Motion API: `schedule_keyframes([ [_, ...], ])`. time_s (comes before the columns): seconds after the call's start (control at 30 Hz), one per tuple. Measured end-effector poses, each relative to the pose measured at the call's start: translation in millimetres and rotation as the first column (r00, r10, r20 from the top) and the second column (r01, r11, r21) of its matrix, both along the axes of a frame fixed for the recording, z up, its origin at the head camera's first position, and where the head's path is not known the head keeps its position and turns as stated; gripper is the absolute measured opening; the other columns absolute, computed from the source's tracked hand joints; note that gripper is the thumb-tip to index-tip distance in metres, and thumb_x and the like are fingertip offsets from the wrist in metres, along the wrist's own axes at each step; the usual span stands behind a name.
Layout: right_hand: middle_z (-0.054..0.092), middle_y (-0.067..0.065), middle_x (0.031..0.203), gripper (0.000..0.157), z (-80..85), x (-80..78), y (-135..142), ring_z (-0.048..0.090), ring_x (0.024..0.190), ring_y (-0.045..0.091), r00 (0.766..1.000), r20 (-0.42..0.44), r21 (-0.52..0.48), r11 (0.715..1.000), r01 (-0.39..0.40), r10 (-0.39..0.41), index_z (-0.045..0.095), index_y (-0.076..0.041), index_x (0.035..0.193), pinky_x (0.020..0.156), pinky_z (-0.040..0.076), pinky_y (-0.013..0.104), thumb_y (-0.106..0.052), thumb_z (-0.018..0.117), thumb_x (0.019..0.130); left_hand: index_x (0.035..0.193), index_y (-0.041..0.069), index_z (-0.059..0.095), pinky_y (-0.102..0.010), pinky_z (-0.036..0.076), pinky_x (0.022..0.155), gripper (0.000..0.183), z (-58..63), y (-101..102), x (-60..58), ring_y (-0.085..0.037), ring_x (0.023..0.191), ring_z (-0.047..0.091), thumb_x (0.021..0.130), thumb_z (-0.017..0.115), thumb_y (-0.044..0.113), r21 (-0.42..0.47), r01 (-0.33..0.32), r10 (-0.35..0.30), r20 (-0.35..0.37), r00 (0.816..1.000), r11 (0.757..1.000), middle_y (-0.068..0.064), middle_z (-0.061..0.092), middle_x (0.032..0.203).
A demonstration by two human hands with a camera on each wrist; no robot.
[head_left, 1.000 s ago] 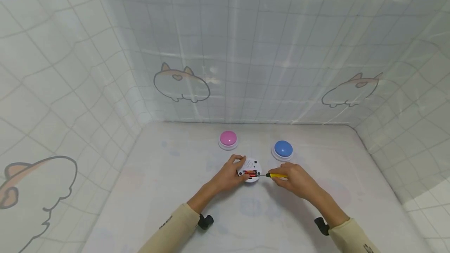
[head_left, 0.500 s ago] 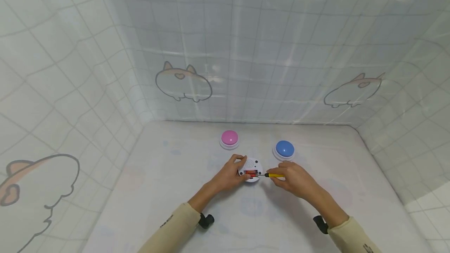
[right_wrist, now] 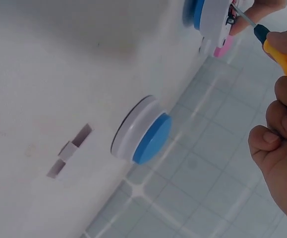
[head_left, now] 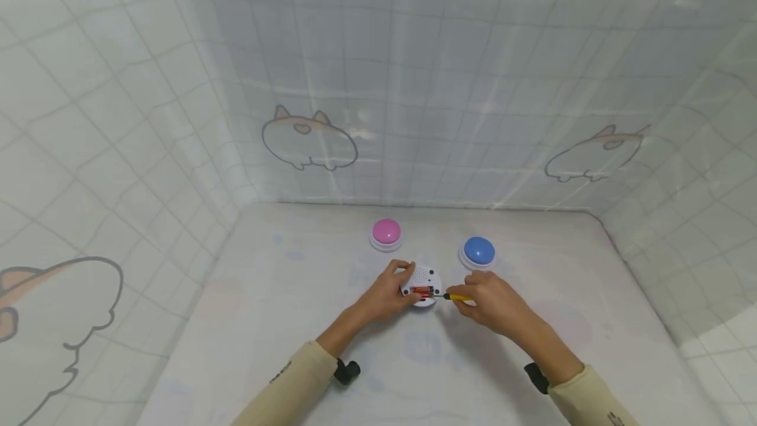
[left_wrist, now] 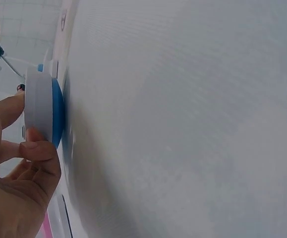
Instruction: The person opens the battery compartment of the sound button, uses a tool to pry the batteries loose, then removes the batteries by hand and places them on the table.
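Note:
My left hand (head_left: 386,296) grips a white round push-button unit (head_left: 420,275) turned upside down, thumb on its underside and fingers around the rim. In the left wrist view its blue dome (left_wrist: 58,113) faces the table. Red batteries (head_left: 422,290) show in the open compartment, partly covered by the thumb. With its fingers curled around the yellow handle, my right hand (head_left: 499,302) holds a screwdriver (right_wrist: 282,58). The metal shaft (right_wrist: 245,15) points left, its tip right at the edge of the battery compartment.
Behind the unit stand a pink button (head_left: 386,232) and a blue button (head_left: 479,251), both dome up on white bases. They sit on a pale covered table (head_left: 296,334). Sheeting with a grid print (head_left: 443,84) encloses the back and sides.
The screwdriver and right hand have shifted slightly left, the handle dipping a little. The left hand keeps its grip on the unit, which stays in place.

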State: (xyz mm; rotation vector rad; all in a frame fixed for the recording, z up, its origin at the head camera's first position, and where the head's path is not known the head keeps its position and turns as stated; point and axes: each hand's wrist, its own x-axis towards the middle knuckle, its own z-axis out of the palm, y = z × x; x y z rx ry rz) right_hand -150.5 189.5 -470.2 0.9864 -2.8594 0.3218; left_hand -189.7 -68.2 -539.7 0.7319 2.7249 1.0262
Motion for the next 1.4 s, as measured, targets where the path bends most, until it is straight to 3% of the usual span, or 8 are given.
schedule_keyframes([
  [0.1, 0.055, -0.014, 0.070, 0.024, -0.5, 1.1, 2, 0.041, 0.064, 0.003, 1.000, -0.009, 0.002, 1.000, 0.004, -0.004, 0.081, -0.022, 0.103, 0.058, 0.040, 0.018, -0.024, 0.087, 0.079, 0.154, 0.004, 0.038, -0.030, 0.045, 0.094, 0.077, 0.0, 1, 1.4, -0.019, 0.115, 0.051, 0.094, 0.073, 0.035, -0.008, 0.000, 0.000, -0.002, 1.000, 1.000, -0.010, 0.040, 0.149],
  [0.3, 0.056, -0.015, 0.072, 0.026, -2.9, 1.1, 5, 0.043, 0.066, 0.003, 1.000, -0.006, 0.010, 1.000, 0.028, -0.028, 0.081, -0.023, 0.105, 0.061, 0.041, 0.020, -0.026, 0.086, 0.080, 0.154, 0.004, 0.038, -0.027, 0.045, 0.087, 0.076, 1.4, 1, 2.6, -0.016, 0.104, 0.053, 0.094, 0.072, 0.034, -0.007, -0.009, 0.009, -0.008, 1.000, 1.000, -0.010, 0.040, 0.149],
  [0.77, 0.062, -0.014, 0.078, 0.024, -4.4, -1.6, 11, 0.045, 0.068, 0.002, 0.999, 0.039, -0.050, 0.998, 0.024, -0.022, 0.080, -0.021, 0.107, 0.061, 0.044, 0.019, -0.024, 0.083, 0.083, 0.154, 0.005, 0.038, -0.031, 0.045, 0.097, 0.076, 1.1, 1, 0.3, -0.018, 0.119, 0.050, 0.094, 0.072, 0.037, -0.026, -0.011, 0.011, -0.009, 1.000, 1.000, -0.008, 0.040, 0.150],
  [0.9, 0.060, -0.015, 0.077, 0.024, -2.4, -0.6, 7, 0.045, 0.069, 0.003, 0.999, 0.026, -0.041, 0.999, 0.020, -0.019, 0.081, -0.022, 0.106, 0.063, 0.044, 0.020, -0.024, 0.084, 0.083, 0.155, 0.006, 0.038, -0.028, 0.045, 0.091, 0.076, 1.4, 0, 0.3, -0.017, 0.112, 0.051, 0.094, 0.072, 0.036, -0.022, -0.019, 0.019, 0.008, 1.000, 1.000, -0.007, 0.039, 0.151],
  [1.07, 0.058, -0.013, 0.073, 0.024, 1.4, 0.1, -1, 0.044, 0.068, 0.004, 0.997, -0.070, 0.025, 1.000, -0.019, 0.021, 0.081, -0.022, 0.102, 0.064, 0.045, 0.022, -0.025, 0.087, 0.079, 0.155, 0.005, 0.037, -0.030, 0.046, 0.090, 0.076, 0.3, 0, -0.6, -0.018, 0.107, 0.053, 0.094, 0.071, 0.036, -0.027, -0.015, 0.015, -0.014, 1.000, 1.000, -0.008, 0.040, 0.150],
  [1.2, 0.059, -0.009, 0.072, 0.022, 2.0, -0.5, -8, 0.044, 0.067, 0.006, 0.984, -0.160, 0.082, 0.995, -0.064, 0.077, 0.082, -0.022, 0.098, 0.067, 0.047, 0.026, -0.025, 0.087, 0.078, 0.155, 0.008, 0.037, -0.036, 0.045, 0.103, 0.076, -0.5, -1, -1.9, -0.021, 0.122, 0.051, 0.094, 0.072, 0.036, -0.043, -0.024, 0.023, -0.018, 1.000, 0.999, -0.008, 0.039, 0.151],
  [1.4, 0.062, -0.007, 0.073, 0.019, 3.4, -1.1, -15, 0.051, 0.069, 0.011, 0.978, -0.190, 0.141, 0.988, -0.061, 0.087, 0.081, -0.022, 0.096, 0.070, 0.049, 0.031, -0.025, 0.087, 0.078, 0.154, 0.006, 0.039, -0.034, 0.046, 0.097, 0.075, 1.3, -1, -4.6, -0.021, 0.116, 0.052, 0.094, 0.072, 0.035, -0.055, -0.006, 0.004, -0.037, 0.999, 0.998, -0.009, 0.041, 0.149],
])
